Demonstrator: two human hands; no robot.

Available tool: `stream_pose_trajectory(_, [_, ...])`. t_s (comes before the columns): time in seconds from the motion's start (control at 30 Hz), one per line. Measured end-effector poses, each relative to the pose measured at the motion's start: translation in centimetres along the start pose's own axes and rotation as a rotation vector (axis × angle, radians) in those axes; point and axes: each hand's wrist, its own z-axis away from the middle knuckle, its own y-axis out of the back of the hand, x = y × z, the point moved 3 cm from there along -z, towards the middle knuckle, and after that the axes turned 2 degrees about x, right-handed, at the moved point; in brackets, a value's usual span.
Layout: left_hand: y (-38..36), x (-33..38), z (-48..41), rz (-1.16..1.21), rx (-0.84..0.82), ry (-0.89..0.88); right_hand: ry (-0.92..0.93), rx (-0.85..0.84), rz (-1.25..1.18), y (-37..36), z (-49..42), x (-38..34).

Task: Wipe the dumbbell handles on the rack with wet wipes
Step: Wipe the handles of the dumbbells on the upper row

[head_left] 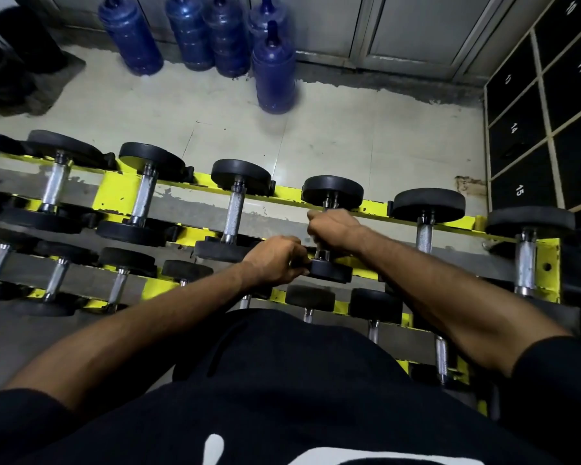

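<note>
A yellow rack (121, 196) holds rows of dumbbells with black round heads and steel handles. My right hand (332, 229) is wrapped around the handle of one top-row dumbbell (332, 193); the handle is almost wholly hidden under the fist. A sliver of pale material shows at the fingers, which may be the wipe. My left hand (275, 260) grips the near black head (331, 270) of the same dumbbell, fingers curled over its edge. Neighbouring dumbbells (235, 206) lie untouched on both sides.
Several blue water jugs (274, 72) stand on the tiled floor behind the rack. Black numbered lockers (524, 135) fill the right wall. A lower row of smaller dumbbells (311, 298) sits close to my body. Dark cylinders (10, 62) stand at the far left.
</note>
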Motion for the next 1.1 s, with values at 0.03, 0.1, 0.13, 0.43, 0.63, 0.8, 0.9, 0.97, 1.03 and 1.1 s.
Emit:
stream_pose_trajectory(0.03, [0.0, 0.0, 0.1, 0.003, -0.001, 0.001, 0.006, 0.018, 0.124, 0.4, -0.4, -0.4])
stream_pose_trajectory(0.1, [0.1, 0.0, 0.2, 0.01, 0.012, -0.003, 0.058, 0.008, 0.316, 0.7, -0.7, -1.4])
stream_pose_trajectory(0.13, [0.0, 0.0, 0.2, 0.014, 0.018, -0.006, 0.105, -0.029, 0.349, 0.7, -0.7, -1.8])
stream_pose_trajectory(0.43, [-0.2, -0.2, 0.5, 0.028, 0.033, -0.017, -0.233, 0.424, -0.468, -2.0, 2.0, 2.9])
stream_pose_trajectory(0.63, [-0.1, -0.5, 0.3, 0.022, 0.022, -0.036, -0.719, 0.269, -1.043, -5.8, 3.3, 3.6])
stream_pose_trajectory(0.8, [-0.1, -0.4, 0.2, 0.023, 0.02, -0.046, -0.958, 0.418, -1.616, -6.0, 2.0, 4.8])
stream_pose_trajectory(0.9, [-0.1, -0.6, 0.2, 0.032, 0.023, -0.044, -0.935, 0.274, -1.561, -6.5, 2.1, 4.9])
stream_pose_trajectory(0.97, [-0.1, -0.6, 0.2, 0.04, 0.022, -0.043, -0.876, 0.051, -1.488, -6.9, 2.8, 4.8])
stream_pose_trajectory(1.03, [-0.1, -0.5, 0.1, 0.044, 0.02, -0.043, -0.865, -0.01, -1.504, -6.6, 3.1, 4.8])
stream_pose_trajectory(1.1, [0.0, -0.5, 0.0, 0.049, 0.016, -0.04, -0.886, 0.097, -1.6, -6.2, 2.6, 4.7])
